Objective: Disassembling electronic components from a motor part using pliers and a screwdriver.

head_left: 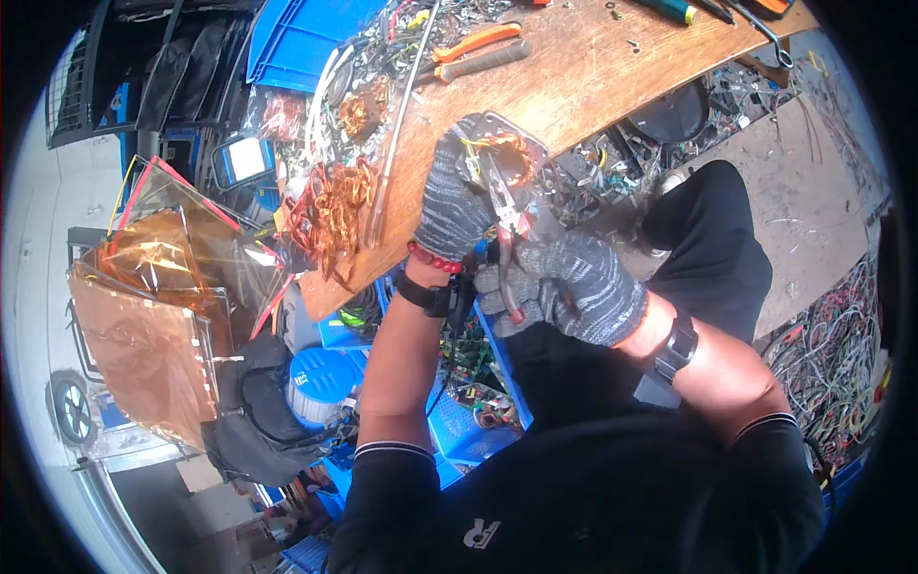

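Pliers (505, 218) at copper coil (517, 165), apparently prying | my left fingers (466, 134): closed on coil, by table (574, 72) edge | my right fingers (492, 279): wrapped round pliers | next: likely steady coil, squeeze

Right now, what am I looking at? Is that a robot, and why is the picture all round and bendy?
No robot here! It's a person wearing grey gloves. A camera on their head looks down, and its very wide lens makes the picture round and bends straight edges.

The left hand holds a part with a copper coil. The right hand grips pliers, with their tips at that part.

On the wooden table lie a heap of copper pieces, a long thin rod and another tool with one orange handle and one greyish handle.
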The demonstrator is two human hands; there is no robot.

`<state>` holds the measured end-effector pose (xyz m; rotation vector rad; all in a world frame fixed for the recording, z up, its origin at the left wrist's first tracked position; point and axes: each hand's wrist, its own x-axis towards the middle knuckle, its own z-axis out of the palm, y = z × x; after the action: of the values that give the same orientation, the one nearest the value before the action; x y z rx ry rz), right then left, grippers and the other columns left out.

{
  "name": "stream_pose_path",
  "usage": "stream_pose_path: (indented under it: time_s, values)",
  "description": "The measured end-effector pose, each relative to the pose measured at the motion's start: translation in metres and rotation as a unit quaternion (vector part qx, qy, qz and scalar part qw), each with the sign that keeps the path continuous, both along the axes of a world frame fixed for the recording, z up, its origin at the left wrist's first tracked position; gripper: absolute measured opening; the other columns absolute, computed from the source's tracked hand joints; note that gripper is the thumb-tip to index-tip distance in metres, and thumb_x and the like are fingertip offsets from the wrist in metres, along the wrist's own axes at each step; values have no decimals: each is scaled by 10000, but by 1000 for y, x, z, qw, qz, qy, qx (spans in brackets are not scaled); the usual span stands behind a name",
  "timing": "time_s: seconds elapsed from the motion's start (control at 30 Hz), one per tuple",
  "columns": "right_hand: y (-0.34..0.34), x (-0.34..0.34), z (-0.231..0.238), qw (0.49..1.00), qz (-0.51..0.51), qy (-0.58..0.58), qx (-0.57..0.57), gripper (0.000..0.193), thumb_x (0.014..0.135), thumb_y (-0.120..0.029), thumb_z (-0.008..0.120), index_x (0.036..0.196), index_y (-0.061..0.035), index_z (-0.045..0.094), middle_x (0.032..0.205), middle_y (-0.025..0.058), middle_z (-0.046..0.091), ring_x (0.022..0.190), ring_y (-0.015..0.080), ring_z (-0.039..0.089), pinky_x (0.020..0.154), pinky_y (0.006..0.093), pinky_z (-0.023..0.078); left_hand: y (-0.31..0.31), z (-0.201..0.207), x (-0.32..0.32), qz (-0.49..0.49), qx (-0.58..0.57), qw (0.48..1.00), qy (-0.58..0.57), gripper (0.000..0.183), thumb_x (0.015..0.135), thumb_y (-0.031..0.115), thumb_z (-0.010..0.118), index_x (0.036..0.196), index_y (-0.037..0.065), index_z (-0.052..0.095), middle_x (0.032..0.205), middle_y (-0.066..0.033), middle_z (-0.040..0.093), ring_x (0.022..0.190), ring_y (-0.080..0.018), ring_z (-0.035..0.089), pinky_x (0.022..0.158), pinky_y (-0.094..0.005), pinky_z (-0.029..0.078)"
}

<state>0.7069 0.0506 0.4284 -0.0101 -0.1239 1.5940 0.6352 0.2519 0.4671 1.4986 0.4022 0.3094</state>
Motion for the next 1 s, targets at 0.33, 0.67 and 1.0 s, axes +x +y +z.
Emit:
stream_pose_path:
  time_s: [0.33, 0.67, 1.0]
  values:
    - [-11, 54, 30, 359, -276, -874, -178, 153, 911, -201, 686, 956, -59, 720, 859, 195, 677, 793, 406, 673, 688, 501, 538, -3, -15, 3, 24, 341, 940, -10, 752, 767, 82, 899, 1395, 22, 490, 1289, -108, 628, 1183, -219, 643, 1017, -375, 547]
    - [-5, 60, 34, 271, -327, -885, -190, 170, 804, -89, 723, 973, -73, 723, 1029, 189, 673, 973, 406, 628, 822, 513, 507, -14, -9, 7, 43, 384, 921, -58, 677, 813, 22, 846, 1396, 12, 501, 1264, -106, 644, 1154, -213, 658, 1012, -370, 558]
    - [0, 74, 8, 740, -177, -648, 20, 212, 946, -113, 671, 1148, -58, 705, 1054, 154, 722, 885, 346, 705, 718, 430, 568, -14, 1, 10, 39, 355, 933, -37, 588, 754, 147, 918, 1244, 56, 607, 1155, -79, 701, 1058, -211, 702, 937, -360, 578]
